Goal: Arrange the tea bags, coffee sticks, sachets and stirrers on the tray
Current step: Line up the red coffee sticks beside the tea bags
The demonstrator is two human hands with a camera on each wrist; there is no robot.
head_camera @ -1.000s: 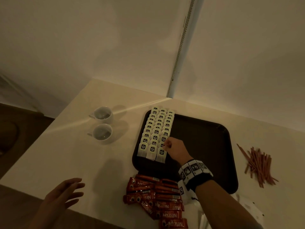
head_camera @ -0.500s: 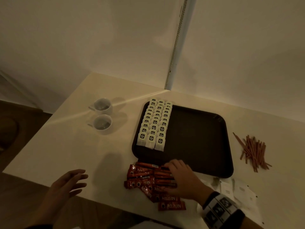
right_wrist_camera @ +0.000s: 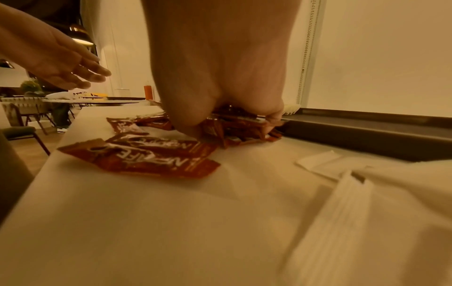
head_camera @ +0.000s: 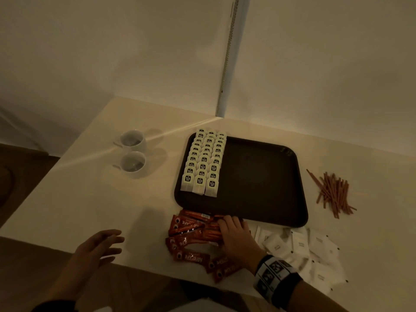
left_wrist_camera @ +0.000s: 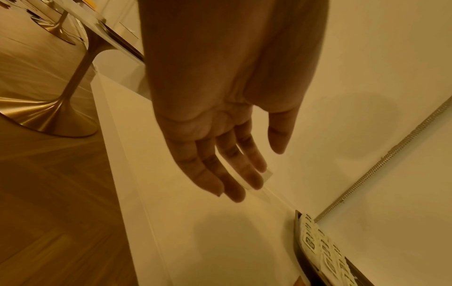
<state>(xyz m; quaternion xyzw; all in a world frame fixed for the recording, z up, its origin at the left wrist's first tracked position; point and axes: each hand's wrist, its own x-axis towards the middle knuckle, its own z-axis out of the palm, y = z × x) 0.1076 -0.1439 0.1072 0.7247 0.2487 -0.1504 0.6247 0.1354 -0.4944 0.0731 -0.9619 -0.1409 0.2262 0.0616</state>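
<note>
Pale table (head_camera: 90, 199), tray (head_camera: 258, 212), two cups (head_camera: 132, 152), coffee sticks (head_camera: 191, 233), sachets (head_camera: 299, 246), stirrers (head_camera: 333, 192)

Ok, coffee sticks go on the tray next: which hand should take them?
Right. The right hand already lies on the coffee sticks beside the tray; the left hand hovers open, away from them.

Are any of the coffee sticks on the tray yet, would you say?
No: the coffee sticks all lie on the table before the tray, which holds only tea bags.
</note>
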